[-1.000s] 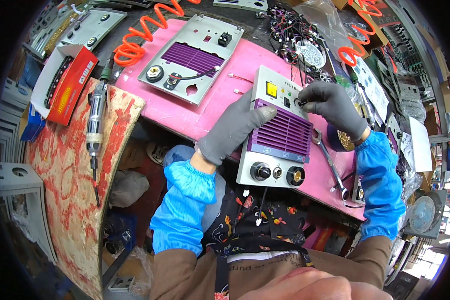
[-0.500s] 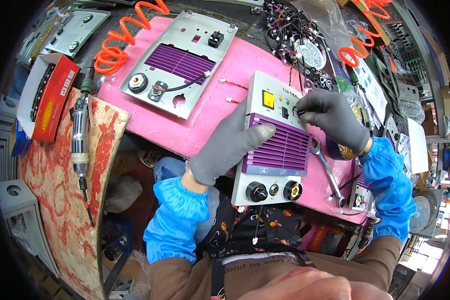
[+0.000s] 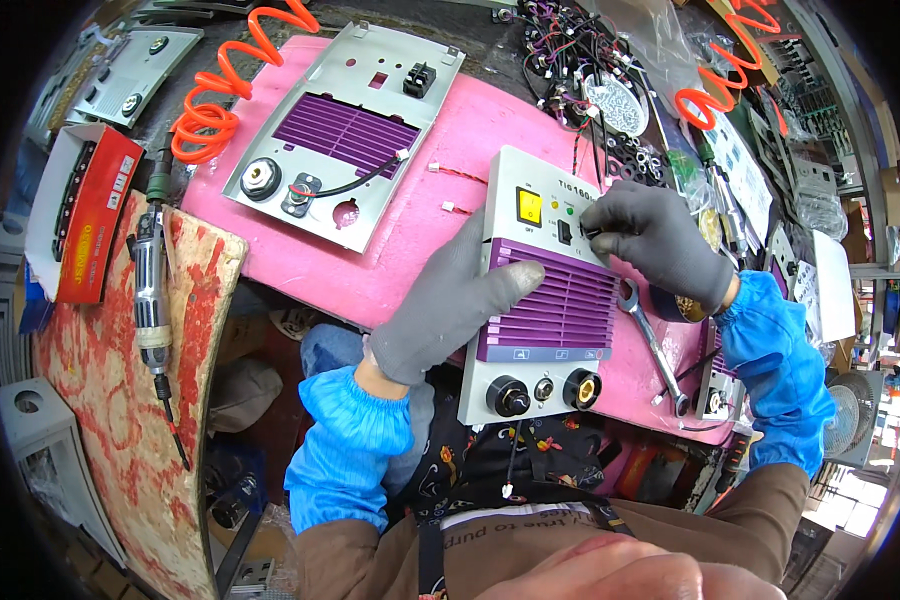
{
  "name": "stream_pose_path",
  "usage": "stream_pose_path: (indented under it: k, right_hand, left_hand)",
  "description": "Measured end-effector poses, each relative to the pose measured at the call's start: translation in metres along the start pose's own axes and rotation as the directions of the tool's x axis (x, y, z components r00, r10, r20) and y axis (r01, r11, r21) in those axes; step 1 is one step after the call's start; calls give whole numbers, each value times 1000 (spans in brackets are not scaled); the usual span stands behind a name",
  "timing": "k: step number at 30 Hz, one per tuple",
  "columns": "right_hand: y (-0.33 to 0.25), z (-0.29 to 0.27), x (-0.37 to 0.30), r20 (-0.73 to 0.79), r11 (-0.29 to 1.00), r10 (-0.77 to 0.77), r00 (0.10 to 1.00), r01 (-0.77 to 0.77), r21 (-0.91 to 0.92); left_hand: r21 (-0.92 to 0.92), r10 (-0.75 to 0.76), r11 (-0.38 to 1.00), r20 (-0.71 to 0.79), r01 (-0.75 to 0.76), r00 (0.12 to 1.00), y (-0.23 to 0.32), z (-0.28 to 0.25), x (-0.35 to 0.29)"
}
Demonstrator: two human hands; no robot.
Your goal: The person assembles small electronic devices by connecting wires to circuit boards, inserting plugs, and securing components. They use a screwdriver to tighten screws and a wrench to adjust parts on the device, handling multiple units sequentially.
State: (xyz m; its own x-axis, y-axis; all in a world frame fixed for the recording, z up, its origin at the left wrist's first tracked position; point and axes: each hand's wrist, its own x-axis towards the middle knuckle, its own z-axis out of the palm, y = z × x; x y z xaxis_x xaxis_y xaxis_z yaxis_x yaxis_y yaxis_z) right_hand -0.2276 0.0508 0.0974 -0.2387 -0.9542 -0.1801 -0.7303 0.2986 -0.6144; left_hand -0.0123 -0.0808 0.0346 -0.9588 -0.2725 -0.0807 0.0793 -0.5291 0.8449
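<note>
A grey machine front panel with a purple slatted grille is tilted up toward me at the pink mat's near edge. My left hand, in a grey glove, grips its left side, thumb over the grille. My gloved right hand is closed in a pinch at the panel's upper right, on a small black knob mostly hidden by the fingers. The panel carries a yellow rocker switch, a small black switch, and round sockets along its bottom. A thin cable with a white plug hangs below.
A second grey panel lies on the pink mat. A combination wrench rests right of my panel. At left, an electric screwdriver lies on a worn board beside a red box. Tangled wires are piled at the back.
The panel and my left hand have shifted slightly left and down in view. My right hand stays pinched at the same knob, its fingers slightly turned.
</note>
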Motion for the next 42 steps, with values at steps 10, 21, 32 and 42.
stream_pose_path:
  k: [10,21,32,42]
  right_hand:
    - [-2,-8,2,77,967,-114,991,128,-219]
    - [-42,-2,2,-24,961,-137,990,126,-247]
    - [-50,8,-3,-96,958,-164,982,136,-252]
    - [-42,23,-21,-408,965,-219,886,134,-228]
  left_hand:
    - [-16,82,997,51,-82,995,-8,-5,2]
    - [-70,214,976,156,-205,964,-9,-7,-2]
    - [-82,256,966,230,-243,939,-15,-11,1]
    - [-108,285,957,194,-268,939,-13,-8,-4]
